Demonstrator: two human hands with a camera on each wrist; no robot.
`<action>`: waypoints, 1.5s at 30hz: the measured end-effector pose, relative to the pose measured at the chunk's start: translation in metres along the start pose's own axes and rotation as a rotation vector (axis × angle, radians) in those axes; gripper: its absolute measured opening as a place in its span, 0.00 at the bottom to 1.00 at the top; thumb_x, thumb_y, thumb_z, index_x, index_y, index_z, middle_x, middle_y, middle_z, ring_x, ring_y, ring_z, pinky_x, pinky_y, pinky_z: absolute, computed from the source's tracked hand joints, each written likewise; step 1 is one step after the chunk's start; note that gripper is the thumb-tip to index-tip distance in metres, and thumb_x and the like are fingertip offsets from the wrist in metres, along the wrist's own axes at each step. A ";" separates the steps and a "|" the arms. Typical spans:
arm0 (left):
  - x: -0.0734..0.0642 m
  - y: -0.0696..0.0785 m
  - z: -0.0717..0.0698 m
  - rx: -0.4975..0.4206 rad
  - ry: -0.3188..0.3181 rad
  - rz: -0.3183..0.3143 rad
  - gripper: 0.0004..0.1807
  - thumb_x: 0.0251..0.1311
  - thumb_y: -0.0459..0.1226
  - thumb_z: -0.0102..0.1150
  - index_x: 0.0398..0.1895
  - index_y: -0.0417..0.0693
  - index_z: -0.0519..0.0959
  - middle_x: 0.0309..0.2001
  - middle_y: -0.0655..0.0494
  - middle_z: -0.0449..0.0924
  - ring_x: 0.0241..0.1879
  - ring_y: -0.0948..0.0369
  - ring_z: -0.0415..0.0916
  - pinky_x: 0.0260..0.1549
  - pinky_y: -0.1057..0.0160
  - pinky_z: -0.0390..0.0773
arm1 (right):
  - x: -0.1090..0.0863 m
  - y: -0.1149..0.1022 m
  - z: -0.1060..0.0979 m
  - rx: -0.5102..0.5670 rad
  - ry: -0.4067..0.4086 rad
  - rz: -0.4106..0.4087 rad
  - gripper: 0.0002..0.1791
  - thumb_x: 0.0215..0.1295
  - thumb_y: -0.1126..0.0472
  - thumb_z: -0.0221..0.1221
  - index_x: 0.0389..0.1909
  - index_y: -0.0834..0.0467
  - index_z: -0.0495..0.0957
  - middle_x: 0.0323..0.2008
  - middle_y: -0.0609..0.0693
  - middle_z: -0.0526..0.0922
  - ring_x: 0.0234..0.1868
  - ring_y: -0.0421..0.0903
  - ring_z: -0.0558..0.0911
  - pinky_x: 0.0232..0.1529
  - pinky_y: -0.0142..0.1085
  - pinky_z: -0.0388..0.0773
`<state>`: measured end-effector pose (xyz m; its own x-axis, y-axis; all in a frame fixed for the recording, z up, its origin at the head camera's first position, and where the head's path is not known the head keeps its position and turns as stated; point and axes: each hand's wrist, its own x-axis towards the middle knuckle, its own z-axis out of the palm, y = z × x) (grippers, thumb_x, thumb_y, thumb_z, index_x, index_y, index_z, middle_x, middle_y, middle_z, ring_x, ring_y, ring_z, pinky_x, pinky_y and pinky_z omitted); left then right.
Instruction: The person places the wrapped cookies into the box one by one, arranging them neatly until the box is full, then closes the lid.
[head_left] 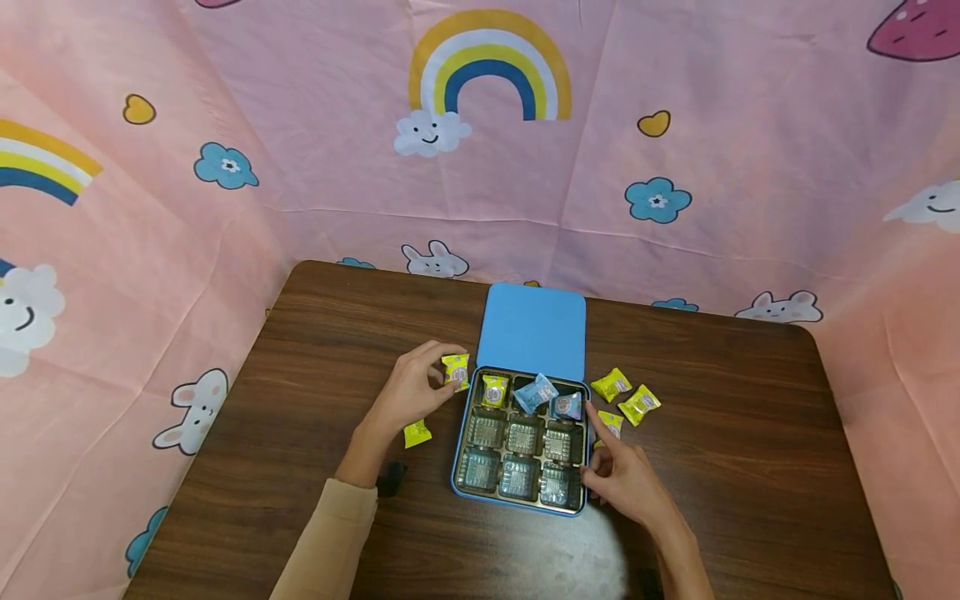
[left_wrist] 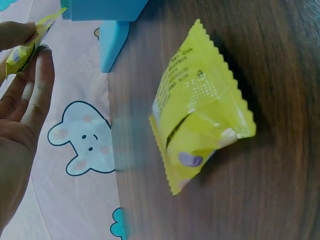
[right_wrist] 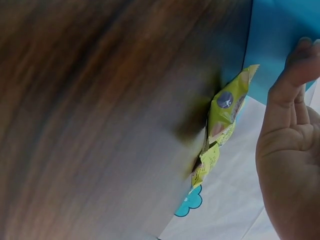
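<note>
My left hand (head_left: pixel 414 387) pinches a yellow wrapped candy (head_left: pixel 456 372) between thumb and fingers, just off the upper left edge of a blue tin (head_left: pixel 517 502). Nine compartments divide the tin. Its far row bears a yellow candy (head_left: pixel 493 391) on the left, a light blue candy (head_left: pixel 536 393) lying askew in the middle and another blue candy (head_left: pixel 567 406) on the right. Along the tin's right side lies my right hand (head_left: pixel 630 479), index finger stretched toward the far corner and thumb at the rim. In the right wrist view its fingers are against the blue wall (right_wrist: pixel 275 55).
The tin's blue lid (head_left: pixel 532 329) lies folded back behind it. Several yellow candies (head_left: pixel 639 405) lie right of the tin, one partly behind my right hand. Another yellow candy (left_wrist: pixel 205 105) is on the brown table (head_left: pixel 750 467) beneath my left wrist. Pink patterned cloth (head_left: pixel 330 167) surrounds the table's back and sides.
</note>
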<state>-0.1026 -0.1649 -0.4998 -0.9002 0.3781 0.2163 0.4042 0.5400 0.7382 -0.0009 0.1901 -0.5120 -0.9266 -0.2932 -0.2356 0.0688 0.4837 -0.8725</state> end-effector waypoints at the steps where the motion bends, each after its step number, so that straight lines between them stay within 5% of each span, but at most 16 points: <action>1: 0.000 0.001 0.000 -0.006 0.004 0.002 0.28 0.53 0.29 0.73 0.58 0.52 0.79 0.47 0.57 0.79 0.30 0.64 0.79 0.30 0.64 0.81 | 0.000 -0.001 0.000 -0.007 0.001 0.001 0.55 0.57 0.72 0.65 0.80 0.42 0.46 0.19 0.47 0.78 0.14 0.43 0.77 0.17 0.37 0.78; 9: -0.003 0.012 0.002 -0.075 -0.006 0.051 0.27 0.53 0.31 0.74 0.58 0.53 0.79 0.43 0.60 0.78 0.30 0.67 0.77 0.28 0.65 0.80 | -0.004 -0.025 -0.003 -0.007 -0.008 -0.016 0.52 0.57 0.76 0.62 0.80 0.56 0.47 0.19 0.52 0.78 0.15 0.49 0.78 0.17 0.38 0.78; 20: -0.008 0.018 0.014 -0.123 -0.033 0.080 0.26 0.53 0.33 0.74 0.57 0.52 0.80 0.41 0.60 0.78 0.30 0.67 0.75 0.28 0.64 0.80 | 0.001 0.003 -0.001 -0.011 0.001 -0.022 0.55 0.57 0.71 0.65 0.80 0.40 0.47 0.19 0.46 0.78 0.15 0.41 0.77 0.19 0.35 0.76; 34: -0.012 0.026 0.027 -0.034 -0.048 0.109 0.25 0.52 0.38 0.76 0.55 0.53 0.81 0.37 0.67 0.77 0.30 0.61 0.76 0.27 0.64 0.76 | 0.002 0.004 -0.002 0.009 -0.018 -0.036 0.54 0.59 0.70 0.65 0.80 0.42 0.45 0.19 0.46 0.78 0.15 0.40 0.77 0.19 0.35 0.76; 39: -0.013 0.026 0.029 -0.034 -0.045 0.121 0.25 0.51 0.39 0.77 0.54 0.52 0.82 0.36 0.67 0.77 0.29 0.61 0.75 0.27 0.62 0.76 | -0.001 -0.010 -0.002 -0.025 -0.016 -0.030 0.52 0.59 0.74 0.62 0.80 0.51 0.45 0.20 0.48 0.78 0.15 0.39 0.76 0.19 0.35 0.76; 45: -0.015 0.023 0.031 -0.029 -0.070 0.120 0.23 0.51 0.38 0.77 0.53 0.52 0.82 0.40 0.63 0.80 0.29 0.63 0.74 0.26 0.63 0.74 | 0.001 0.001 -0.001 -0.042 -0.028 -0.016 0.54 0.60 0.71 0.63 0.80 0.44 0.44 0.20 0.46 0.79 0.16 0.40 0.76 0.20 0.35 0.76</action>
<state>-0.0745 -0.1346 -0.5056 -0.8314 0.4912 0.2599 0.5030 0.4663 0.7277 -0.0023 0.1912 -0.5123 -0.9166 -0.3240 -0.2344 0.0382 0.5125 -0.8579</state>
